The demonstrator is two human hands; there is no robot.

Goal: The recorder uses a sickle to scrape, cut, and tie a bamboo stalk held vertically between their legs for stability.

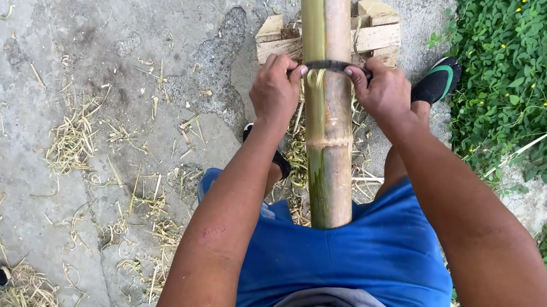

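Bamboo pole (326, 133) sloping from the lap at 6 o'clock up to a wooden block (377, 33) at 12 o'clock. Curved dark blade (330, 66) laid across the pole, probably a two-handed scraper, the ends being hidden. Left hand (275, 90) and right hand (385, 94) closed, fingers gripping the blade's two ends. Best worked with level wrists, even pull on both sides, pole braced on the block. Shavings (74, 133) strewn over the concrete floor (74, 6) at 9 o'clock. No containers visible.
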